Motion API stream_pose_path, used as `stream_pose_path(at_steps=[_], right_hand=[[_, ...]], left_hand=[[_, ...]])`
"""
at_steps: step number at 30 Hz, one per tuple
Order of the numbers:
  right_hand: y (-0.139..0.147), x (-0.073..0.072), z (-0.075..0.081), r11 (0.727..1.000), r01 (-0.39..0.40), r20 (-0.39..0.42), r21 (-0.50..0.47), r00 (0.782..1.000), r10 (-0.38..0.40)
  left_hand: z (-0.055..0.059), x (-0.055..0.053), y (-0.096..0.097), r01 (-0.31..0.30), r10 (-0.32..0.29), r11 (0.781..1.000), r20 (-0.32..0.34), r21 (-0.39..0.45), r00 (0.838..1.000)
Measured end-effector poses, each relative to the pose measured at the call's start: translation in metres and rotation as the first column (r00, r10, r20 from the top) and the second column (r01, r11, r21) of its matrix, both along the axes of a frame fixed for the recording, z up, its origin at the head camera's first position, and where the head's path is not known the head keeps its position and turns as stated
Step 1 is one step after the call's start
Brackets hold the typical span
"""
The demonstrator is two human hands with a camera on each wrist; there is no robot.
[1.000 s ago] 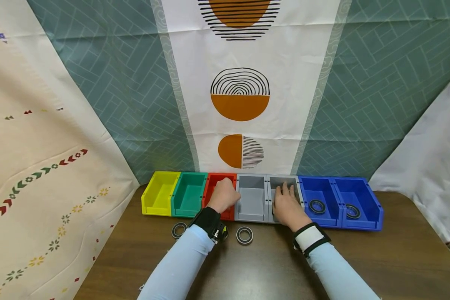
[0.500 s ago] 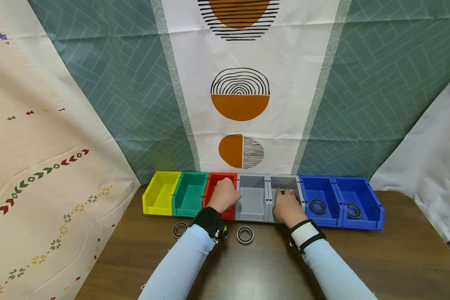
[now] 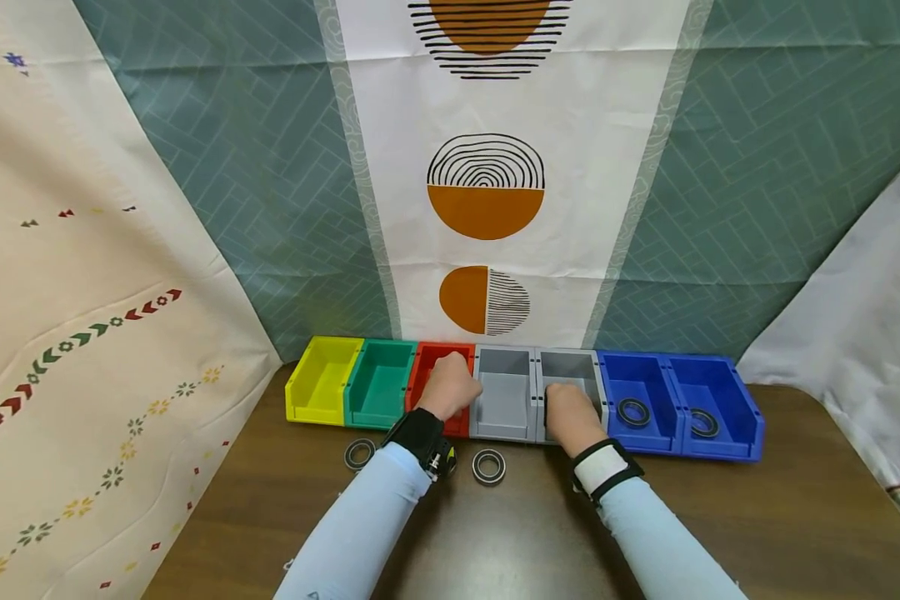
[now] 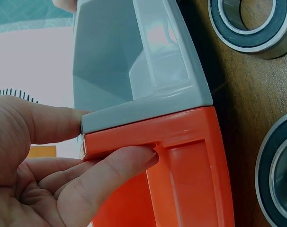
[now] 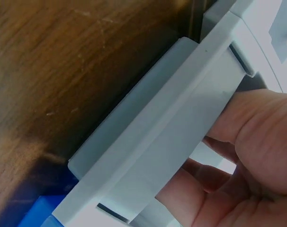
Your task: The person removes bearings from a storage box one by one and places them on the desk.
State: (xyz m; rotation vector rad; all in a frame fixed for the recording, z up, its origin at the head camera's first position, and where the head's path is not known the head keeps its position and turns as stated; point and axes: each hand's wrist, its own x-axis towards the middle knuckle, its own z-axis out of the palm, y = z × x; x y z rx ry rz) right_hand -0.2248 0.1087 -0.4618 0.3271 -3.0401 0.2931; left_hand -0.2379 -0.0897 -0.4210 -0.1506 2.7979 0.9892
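My left hand [image 3: 448, 390] is at the red bin [image 3: 422, 375]. The left wrist view shows its thumb on the red side wall and a finger on the adjoining middle grey bin [image 4: 105, 52], pinching the two walls where they meet. My right hand [image 3: 572, 417] reaches into the right-hand grey bin [image 3: 570, 364]. In the right wrist view its thumb and fingers are bent behind that bin's front wall [image 5: 157, 132]. The wall hides the fingertips, so whether they hold something cannot be seen. Ball bearings lie before the bins, one [image 3: 476, 468] between my forearms.
Yellow [image 3: 318, 383] and green [image 3: 378, 387] bins stand at the row's left end. Two blue bins at the right end each hold a bearing [image 3: 622, 412]. Another bearing [image 3: 348, 457] lies left of my left wrist on the brown table [image 3: 270, 500]. A patterned cloth hangs behind.
My right hand has drawn its spread fingers in and down inside the right-hand grey bin, and its wrist has shifted slightly left. The left hand keeps its place.
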Motion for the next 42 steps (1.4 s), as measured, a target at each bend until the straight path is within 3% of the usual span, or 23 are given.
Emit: stream_pose_path(at_steps=[10,15,22,28,32,36,42], right_hand=[[0.010,0.000,0.006,0.998,-0.016,-0.058,-0.063,0.998,0.012],[0.017,0.005,0.024,0.981,0.041,-0.108,-0.190,0.992,-0.063],[0.022,0.019,0.046,0.959,0.006,-0.192,-0.284,0.979,-0.063],[0.021,0.035,0.048,0.935,-0.008,-0.176,-0.356,0.983,-0.058],[0.021,0.043,0.047,0.916,-0.041,-0.238,-0.398,0.969,-0.060],[0.020,0.051,0.046,0.915,-0.084,-0.287,-0.394,0.957,-0.035],[0.015,0.062,0.042,0.913,-0.122,-0.285,-0.388,0.959,0.007]], left_hand=[[0.001,-0.003,0.001,-0.004,0.004,1.000,-0.003,-0.001,1.000],[0.000,-0.002,0.000,-0.005,0.005,1.000,0.007,0.002,1.000],[0.002,-0.001,0.000,-0.007,0.007,1.000,0.008,0.000,1.000],[0.001,-0.001,0.002,-0.011,0.011,1.000,0.022,0.005,1.000],[-0.001,-0.001,0.001,-0.007,0.007,1.000,0.026,0.000,1.000],[-0.002,-0.001,0.000,-0.006,0.006,1.000,0.029,-0.002,1.000],[-0.001,-0.002,0.001,-0.007,0.007,1.000,0.025,0.000,1.000]])
